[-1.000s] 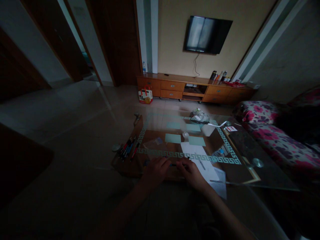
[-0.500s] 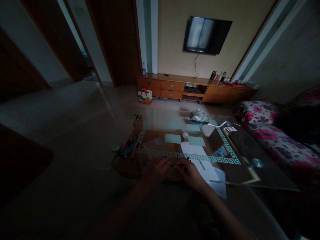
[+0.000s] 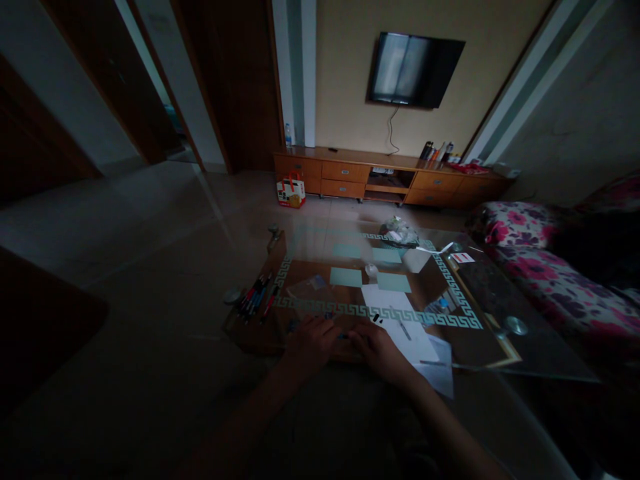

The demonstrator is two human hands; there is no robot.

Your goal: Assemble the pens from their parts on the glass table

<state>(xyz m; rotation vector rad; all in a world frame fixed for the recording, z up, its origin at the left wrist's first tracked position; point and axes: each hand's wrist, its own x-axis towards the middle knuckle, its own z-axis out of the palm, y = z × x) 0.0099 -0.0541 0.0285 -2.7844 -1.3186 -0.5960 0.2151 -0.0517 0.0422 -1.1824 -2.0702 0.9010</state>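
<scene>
At the near edge of the glass table [image 3: 540,347], my left hand [image 3: 314,341] and my right hand [image 3: 374,343] face each other, fingers curled in. A slim pen [image 3: 343,336], bluish where it shows in the gap, runs between them; my fingers hide most of it. Small black pieces [image 3: 377,319] lie just beyond my right hand, by the white paper [image 3: 417,343]. Some small dark-blue parts [image 3: 293,325] are beside my left hand, too dim to make out. To the left lies a bunch of pens [image 3: 254,299] with red, blue and black barrels.
A clear plastic bag [image 3: 313,287] lies beyond my left hand. Farther back on the table are a small clear cup [image 3: 371,270] and a crumpled plastic bag [image 3: 399,230]. A bottle with a blue cap [image 3: 442,305] shows at the right. A flowered sofa [image 3: 545,267] stands on the right.
My right hand's fingers have curled and shifted slightly, leaving the small black pieces beyond them in fuller view. My left hand stays almost in place.
</scene>
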